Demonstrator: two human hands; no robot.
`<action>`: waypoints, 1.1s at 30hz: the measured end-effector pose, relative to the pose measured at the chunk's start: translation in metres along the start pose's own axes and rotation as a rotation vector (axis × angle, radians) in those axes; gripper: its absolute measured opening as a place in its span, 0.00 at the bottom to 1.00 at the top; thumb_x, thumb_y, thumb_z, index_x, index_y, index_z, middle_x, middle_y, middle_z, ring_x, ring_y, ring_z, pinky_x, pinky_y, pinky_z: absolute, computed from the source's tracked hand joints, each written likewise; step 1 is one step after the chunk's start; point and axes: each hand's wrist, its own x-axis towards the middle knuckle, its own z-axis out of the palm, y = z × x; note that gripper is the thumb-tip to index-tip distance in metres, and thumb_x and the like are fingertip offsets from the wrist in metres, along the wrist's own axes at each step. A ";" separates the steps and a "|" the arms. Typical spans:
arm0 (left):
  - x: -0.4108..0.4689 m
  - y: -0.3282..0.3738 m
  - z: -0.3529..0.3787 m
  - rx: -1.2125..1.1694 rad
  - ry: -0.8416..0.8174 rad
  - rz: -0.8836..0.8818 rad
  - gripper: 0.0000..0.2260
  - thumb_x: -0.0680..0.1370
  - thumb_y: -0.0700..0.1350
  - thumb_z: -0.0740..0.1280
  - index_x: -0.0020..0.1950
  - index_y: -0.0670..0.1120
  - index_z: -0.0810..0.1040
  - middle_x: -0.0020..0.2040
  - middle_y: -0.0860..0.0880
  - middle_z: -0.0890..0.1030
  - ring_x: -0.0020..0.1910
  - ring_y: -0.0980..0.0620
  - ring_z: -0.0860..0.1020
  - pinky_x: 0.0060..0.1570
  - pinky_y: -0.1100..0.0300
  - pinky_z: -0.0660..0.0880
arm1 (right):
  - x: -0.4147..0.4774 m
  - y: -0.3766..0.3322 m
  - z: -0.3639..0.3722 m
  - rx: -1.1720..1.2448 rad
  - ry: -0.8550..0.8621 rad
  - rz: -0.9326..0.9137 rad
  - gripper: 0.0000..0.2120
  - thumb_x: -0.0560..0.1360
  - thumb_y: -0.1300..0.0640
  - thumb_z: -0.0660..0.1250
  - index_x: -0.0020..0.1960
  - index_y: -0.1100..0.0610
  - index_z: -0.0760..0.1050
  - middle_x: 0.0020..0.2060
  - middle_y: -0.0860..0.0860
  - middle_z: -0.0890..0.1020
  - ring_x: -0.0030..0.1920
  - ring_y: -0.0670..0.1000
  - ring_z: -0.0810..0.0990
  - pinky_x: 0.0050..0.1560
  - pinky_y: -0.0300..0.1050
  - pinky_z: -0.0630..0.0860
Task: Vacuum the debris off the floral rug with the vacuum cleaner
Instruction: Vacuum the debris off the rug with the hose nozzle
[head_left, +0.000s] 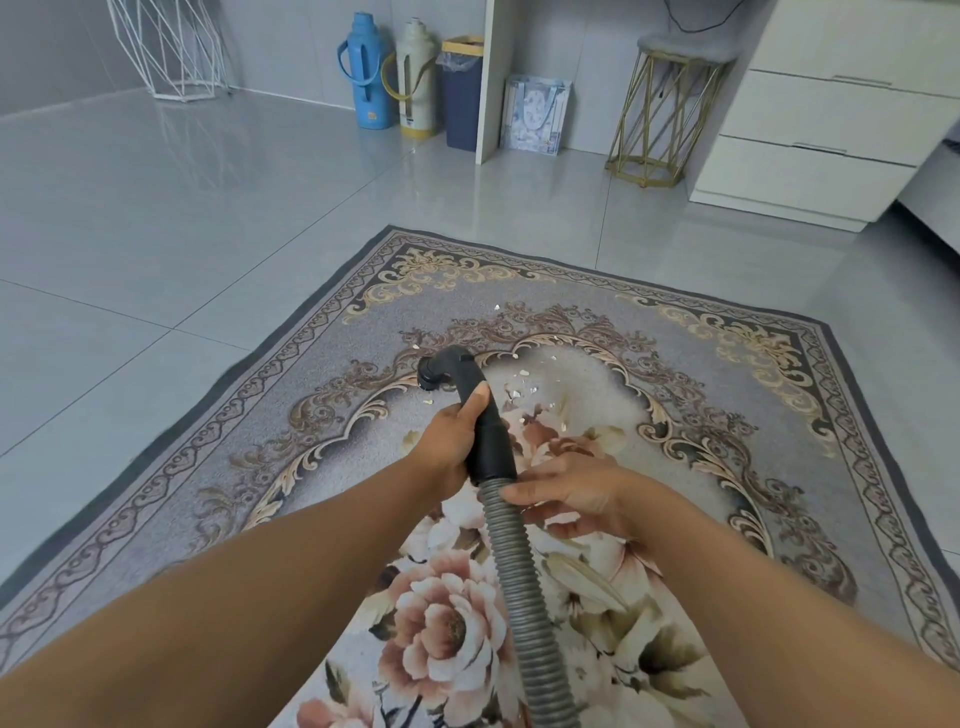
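The left hand is wrapped around the black curved vacuum handle, thumb lying along its top. The handle's open end points down and to the left, low over the rug; whether it touches the pile cannot be told. Just behind the handle, the right hand holds the grey ribbed hose, thumb on top and fingers curled beneath it. The hose runs back toward the person and leaves the bottom edge of the view.

The floral rug lies at an angle on the grey tiled floor. Pale debris is scattered on the rug just right of the handle's end, with a few more bits further off and 1 scrap just below the opening.

Along the far wall stand 2 flasks, a blue one and a cream one, beside a dark bin. Further right are a gift bag, a gold wire stool and white drawers.
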 end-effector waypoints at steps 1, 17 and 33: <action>0.000 0.000 -0.003 0.010 -0.004 -0.006 0.19 0.80 0.54 0.63 0.55 0.37 0.73 0.43 0.42 0.80 0.41 0.45 0.79 0.41 0.53 0.79 | 0.002 0.001 0.001 -0.030 -0.001 0.007 0.16 0.69 0.50 0.77 0.54 0.55 0.83 0.44 0.47 0.85 0.47 0.46 0.81 0.50 0.43 0.74; 0.004 -0.017 0.011 -0.064 0.147 -0.031 0.12 0.81 0.49 0.63 0.47 0.41 0.73 0.38 0.44 0.78 0.35 0.47 0.77 0.47 0.50 0.77 | 0.020 0.003 -0.023 -0.211 -0.362 0.167 0.11 0.73 0.53 0.73 0.54 0.53 0.81 0.50 0.48 0.83 0.53 0.47 0.79 0.53 0.44 0.71; -0.012 -0.042 0.035 -0.026 0.265 -0.061 0.20 0.80 0.58 0.60 0.52 0.40 0.75 0.42 0.44 0.80 0.43 0.43 0.77 0.54 0.46 0.77 | 0.002 0.018 -0.029 -0.299 -0.362 0.197 0.06 0.72 0.55 0.75 0.48 0.53 0.82 0.37 0.45 0.82 0.43 0.46 0.75 0.49 0.42 0.73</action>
